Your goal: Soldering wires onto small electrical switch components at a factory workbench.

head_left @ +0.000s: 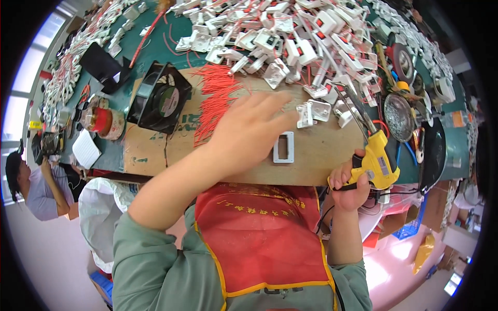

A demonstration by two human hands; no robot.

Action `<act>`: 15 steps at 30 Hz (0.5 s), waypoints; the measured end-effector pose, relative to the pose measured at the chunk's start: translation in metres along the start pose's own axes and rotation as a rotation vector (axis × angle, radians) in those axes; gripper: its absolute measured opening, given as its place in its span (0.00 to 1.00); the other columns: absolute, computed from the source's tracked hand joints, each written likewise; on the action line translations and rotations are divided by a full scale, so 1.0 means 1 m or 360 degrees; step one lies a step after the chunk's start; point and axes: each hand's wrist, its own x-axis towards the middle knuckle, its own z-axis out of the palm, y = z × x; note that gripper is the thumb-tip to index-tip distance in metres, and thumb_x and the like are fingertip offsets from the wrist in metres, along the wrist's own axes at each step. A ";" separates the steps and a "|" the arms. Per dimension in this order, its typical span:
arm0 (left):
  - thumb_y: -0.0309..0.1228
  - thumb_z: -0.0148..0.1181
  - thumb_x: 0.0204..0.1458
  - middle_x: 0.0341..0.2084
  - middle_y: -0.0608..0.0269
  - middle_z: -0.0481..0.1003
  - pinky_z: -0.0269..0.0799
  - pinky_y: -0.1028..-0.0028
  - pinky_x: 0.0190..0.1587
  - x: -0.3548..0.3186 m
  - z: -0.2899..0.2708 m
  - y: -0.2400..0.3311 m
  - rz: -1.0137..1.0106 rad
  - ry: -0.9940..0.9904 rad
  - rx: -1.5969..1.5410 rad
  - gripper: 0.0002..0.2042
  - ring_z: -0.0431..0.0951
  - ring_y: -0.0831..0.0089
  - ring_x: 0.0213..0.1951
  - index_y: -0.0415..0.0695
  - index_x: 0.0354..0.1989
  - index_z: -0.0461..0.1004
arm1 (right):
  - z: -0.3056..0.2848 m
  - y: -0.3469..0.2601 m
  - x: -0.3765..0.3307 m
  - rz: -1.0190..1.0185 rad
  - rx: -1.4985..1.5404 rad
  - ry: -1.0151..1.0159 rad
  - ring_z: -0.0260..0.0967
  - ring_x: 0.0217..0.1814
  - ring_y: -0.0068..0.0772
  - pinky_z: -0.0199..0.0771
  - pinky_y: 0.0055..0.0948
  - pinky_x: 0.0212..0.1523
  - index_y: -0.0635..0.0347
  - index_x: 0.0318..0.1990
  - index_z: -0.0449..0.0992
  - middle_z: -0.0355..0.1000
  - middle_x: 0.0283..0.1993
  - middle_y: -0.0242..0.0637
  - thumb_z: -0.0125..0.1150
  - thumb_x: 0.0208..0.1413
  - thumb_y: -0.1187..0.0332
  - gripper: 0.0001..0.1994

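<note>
My left hand (251,129) reaches over the wooden board, fingers stretched out and slightly blurred, with nothing visible in them. Its fingertips are near a pair of white plastic housings (313,112). Below that hand, a small white rectangular frame (284,147) with a dark rectangular opening lies flat on the board. In my right hand (348,187), at the front right edge, is a yellow soldering gun (377,161). My fingers wrap its dark grip, and its long metal nose points up and left toward the white parts.
White housings with red wires (290,41) are heaped at the back. Cut red wires (215,98) lie beside a black fan (160,98). A jar (106,123) stands left, a metal dish (398,115) and a tape roll (402,59) right. Another person (44,189) sits far left.
</note>
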 end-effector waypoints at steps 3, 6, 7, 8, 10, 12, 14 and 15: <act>0.26 0.60 0.43 0.53 0.61 0.71 0.70 0.64 0.49 0.035 0.026 -0.003 0.0252 -0.0112 0.0078 0.14 0.73 0.61 0.51 0.49 0.42 0.78 | 0.003 -0.002 0.000 -0.0029 0.0004 -0.0015 0.60 0.19 0.24 0.63 0.27 0.22 0.65 0.61 0.58 0.63 0.24 0.30 0.62 0.56 0.51 0.33; 0.28 0.60 0.44 0.51 0.62 0.72 0.70 0.64 0.49 0.042 0.032 -0.005 0.0409 -0.0235 0.0118 0.12 0.73 0.61 0.51 0.48 0.39 0.77 | 0.004 0.001 -0.001 -0.0066 -0.0035 -0.0012 0.60 0.19 0.25 0.63 0.28 0.22 0.67 0.60 0.58 0.63 0.24 0.31 0.62 0.56 0.51 0.34; 0.28 0.60 0.46 0.47 0.61 0.74 0.70 0.64 0.49 0.039 0.028 -0.007 0.0315 -0.0266 0.0036 0.10 0.74 0.61 0.49 0.47 0.39 0.77 | 0.004 0.003 -0.001 -0.0067 -0.0022 -0.0018 0.60 0.20 0.25 0.63 0.28 0.22 0.67 0.60 0.58 0.63 0.24 0.31 0.63 0.55 0.51 0.34; 0.28 0.60 0.48 0.43 0.61 0.76 0.70 0.63 0.48 0.036 0.024 -0.009 0.0220 -0.0301 -0.0053 0.08 0.75 0.60 0.47 0.46 0.38 0.77 | 0.003 0.004 -0.001 -0.0064 -0.0011 -0.0016 0.60 0.20 0.25 0.63 0.28 0.22 0.67 0.60 0.58 0.63 0.24 0.31 0.63 0.55 0.51 0.35; 0.28 0.59 0.50 0.39 0.60 0.77 0.71 0.63 0.47 0.026 0.008 -0.009 0.0022 -0.0326 -0.0163 0.07 0.76 0.59 0.44 0.45 0.38 0.77 | 0.002 0.004 -0.001 -0.0046 -0.0004 -0.0013 0.60 0.20 0.25 0.63 0.28 0.22 0.67 0.60 0.58 0.63 0.24 0.31 0.63 0.55 0.51 0.35; 0.28 0.59 0.52 0.35 0.59 0.77 0.71 0.63 0.46 0.011 -0.005 -0.009 -0.0192 -0.0347 -0.0262 0.06 0.76 0.58 0.42 0.44 0.38 0.77 | 0.001 0.003 0.000 -0.0019 0.0005 -0.0025 0.60 0.20 0.25 0.63 0.28 0.22 0.67 0.61 0.58 0.63 0.23 0.31 0.64 0.54 0.51 0.35; 0.28 0.59 0.53 0.32 0.58 0.77 0.71 0.61 0.42 -0.001 -0.014 -0.010 -0.0325 -0.0437 -0.0402 0.05 0.76 0.56 0.39 0.44 0.37 0.77 | 0.002 0.002 0.000 0.0038 -0.0001 -0.0033 0.60 0.19 0.25 0.63 0.28 0.21 0.66 0.61 0.58 0.63 0.23 0.31 0.65 0.54 0.51 0.35; 0.28 0.59 0.53 0.32 0.58 0.77 0.71 0.61 0.42 -0.005 -0.014 -0.008 -0.0338 -0.0439 -0.0400 0.05 0.76 0.56 0.39 0.44 0.37 0.77 | 0.003 0.001 0.001 0.0050 0.0001 -0.0037 0.60 0.19 0.25 0.63 0.28 0.21 0.66 0.61 0.58 0.63 0.23 0.31 0.65 0.54 0.51 0.35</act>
